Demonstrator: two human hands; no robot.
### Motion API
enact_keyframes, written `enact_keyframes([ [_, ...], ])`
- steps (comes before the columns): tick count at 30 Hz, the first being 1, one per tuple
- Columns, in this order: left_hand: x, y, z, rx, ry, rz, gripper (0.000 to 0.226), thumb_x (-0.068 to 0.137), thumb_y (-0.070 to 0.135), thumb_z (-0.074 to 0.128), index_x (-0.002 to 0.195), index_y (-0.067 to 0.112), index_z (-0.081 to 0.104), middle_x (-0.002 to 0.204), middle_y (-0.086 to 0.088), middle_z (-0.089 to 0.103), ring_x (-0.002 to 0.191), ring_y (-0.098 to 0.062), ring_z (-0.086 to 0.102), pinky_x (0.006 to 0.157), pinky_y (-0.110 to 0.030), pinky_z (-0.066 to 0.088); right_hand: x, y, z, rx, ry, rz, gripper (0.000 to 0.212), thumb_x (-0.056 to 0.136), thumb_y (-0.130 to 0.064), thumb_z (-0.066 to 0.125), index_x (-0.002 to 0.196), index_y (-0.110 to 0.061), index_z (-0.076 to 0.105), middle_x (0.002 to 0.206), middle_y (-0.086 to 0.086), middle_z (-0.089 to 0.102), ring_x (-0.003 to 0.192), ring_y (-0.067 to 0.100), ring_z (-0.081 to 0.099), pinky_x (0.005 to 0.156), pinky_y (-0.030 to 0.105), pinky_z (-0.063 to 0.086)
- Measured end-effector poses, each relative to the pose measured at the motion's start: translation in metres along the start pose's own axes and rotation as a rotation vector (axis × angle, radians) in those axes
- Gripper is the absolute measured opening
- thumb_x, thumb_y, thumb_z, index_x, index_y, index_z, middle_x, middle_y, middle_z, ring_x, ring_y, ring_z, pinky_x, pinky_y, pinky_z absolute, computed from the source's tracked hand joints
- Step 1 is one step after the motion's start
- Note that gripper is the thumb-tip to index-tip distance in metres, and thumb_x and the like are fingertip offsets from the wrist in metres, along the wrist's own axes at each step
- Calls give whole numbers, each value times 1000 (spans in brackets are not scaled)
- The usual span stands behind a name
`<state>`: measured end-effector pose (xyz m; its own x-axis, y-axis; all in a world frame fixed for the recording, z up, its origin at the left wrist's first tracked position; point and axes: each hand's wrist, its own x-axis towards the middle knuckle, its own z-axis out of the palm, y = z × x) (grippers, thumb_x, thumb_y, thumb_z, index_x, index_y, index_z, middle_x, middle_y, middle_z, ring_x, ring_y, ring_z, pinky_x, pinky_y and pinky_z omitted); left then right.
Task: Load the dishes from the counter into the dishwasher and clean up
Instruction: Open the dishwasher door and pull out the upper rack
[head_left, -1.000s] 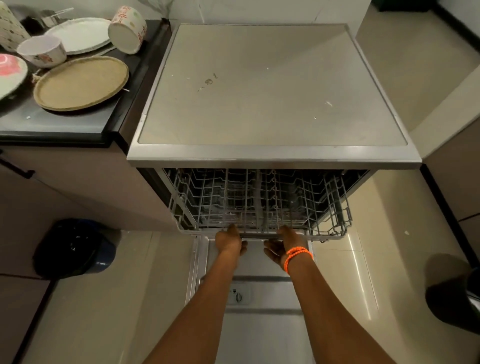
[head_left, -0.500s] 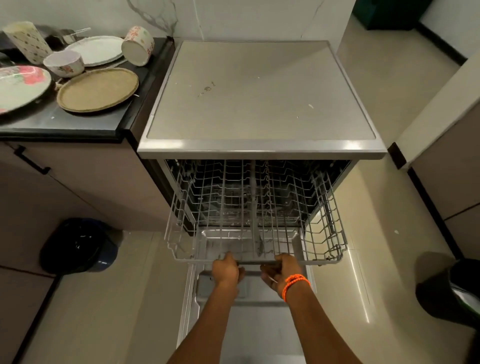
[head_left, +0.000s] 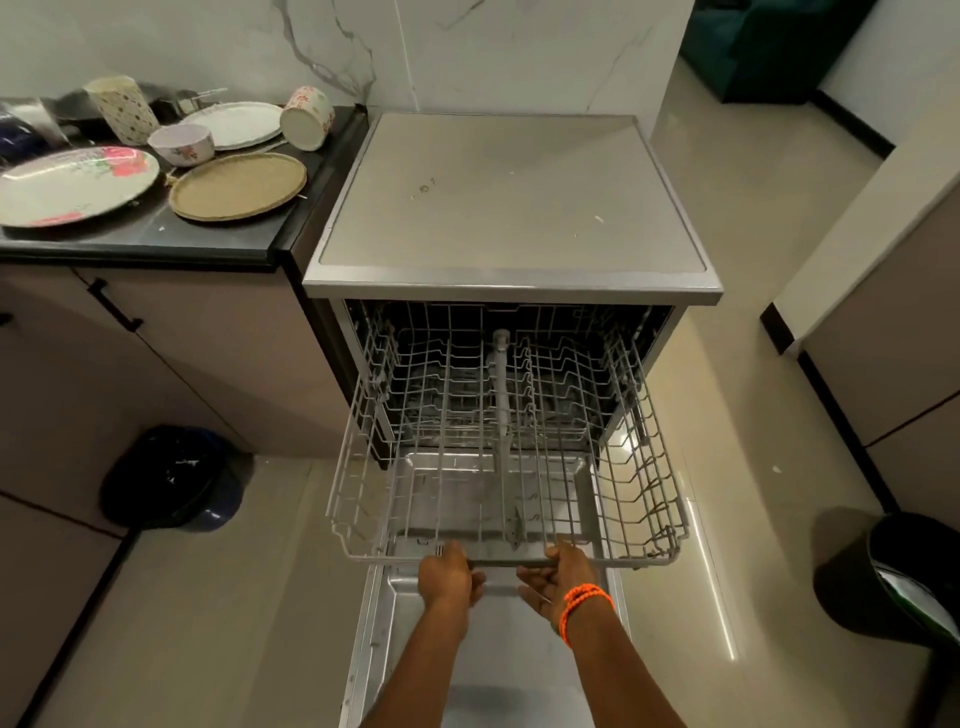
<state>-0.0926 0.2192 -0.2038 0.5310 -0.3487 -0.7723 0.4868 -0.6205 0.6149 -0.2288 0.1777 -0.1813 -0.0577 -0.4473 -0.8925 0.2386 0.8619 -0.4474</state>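
The dishwasher (head_left: 511, 208) stands open, its door (head_left: 483, 649) folded down below me. Its empty wire rack (head_left: 644, 499) is pulled far out over the door. My left hand (head_left: 448, 574) and my right hand (head_left: 558, 577), with an orange bracelet on the wrist, both grip the rack's front bar. On the black counter (head_left: 218, 241) to the left lie a floral plate (head_left: 72, 184), a woven tan plate (head_left: 238, 186), a white plate (head_left: 234, 124), a small bowl (head_left: 182, 144), a patterned tumbler (head_left: 123, 109) and a cup on its side (head_left: 307, 118).
A black-lined bin (head_left: 174, 478) sits on the floor left of the dishwasher. Another dark bin (head_left: 904, 582) stands at the right. Cabinets run along both sides, with tiled floor between.
Both hands have drawn the rack out of the dishwasher toward me, from nearly tucked in to far out over the door. The view has tilted up, showing more of the counter.
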Motion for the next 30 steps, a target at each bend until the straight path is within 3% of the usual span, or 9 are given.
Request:
enact_keyframes([
  [5, -14, -25, -12, 27, 8, 19, 32, 106, 26, 49, 97, -2, 63, 73, -21, 68, 49, -21, 56, 39, -24, 43, -14, 19, -17, -3, 4, 0, 16, 94, -14, 47, 98, -5, 59, 76, 21, 64, 79, 33, 66, 76, 46, 54],
  [13, -29, -48, -25, 21, 11, 13, 34, 104, 25, 48, 98, -4, 64, 75, -20, 66, 49, -19, 54, 38, -24, 40, -30, 40, -32, -2, 1, -4, 16, 92, -13, 45, 97, -5, 59, 78, 20, 63, 78, 32, 66, 75, 45, 55],
  [19, -42, -78, -48, 78, 53, -22, 37, 104, 23, 46, 97, -10, 64, 69, -20, 64, 47, -21, 52, 39, -24, 37, -48, 74, -48, 3, 2, 46, 12, 94, -10, 45, 93, -6, 56, 81, 23, 64, 86, 34, 66, 87, 52, 52],
  [21, -43, -77, -53, 102, 53, -25, 36, 103, 21, 47, 96, -9, 65, 68, -19, 64, 47, -21, 53, 38, -24, 36, -54, 76, -49, 3, -13, 53, 11, 94, -11, 46, 91, -7, 56, 77, 21, 65, 81, 33, 65, 83, 49, 54],
  [30, -45, -71, -57, 94, -32, -51, 32, 104, 25, 46, 99, -2, 62, 86, -17, 71, 65, -26, 66, 45, -27, 44, -57, 72, -49, 24, -31, 58, 15, 96, -9, 44, 98, -4, 58, 84, 24, 66, 88, 36, 64, 80, 49, 54],
])
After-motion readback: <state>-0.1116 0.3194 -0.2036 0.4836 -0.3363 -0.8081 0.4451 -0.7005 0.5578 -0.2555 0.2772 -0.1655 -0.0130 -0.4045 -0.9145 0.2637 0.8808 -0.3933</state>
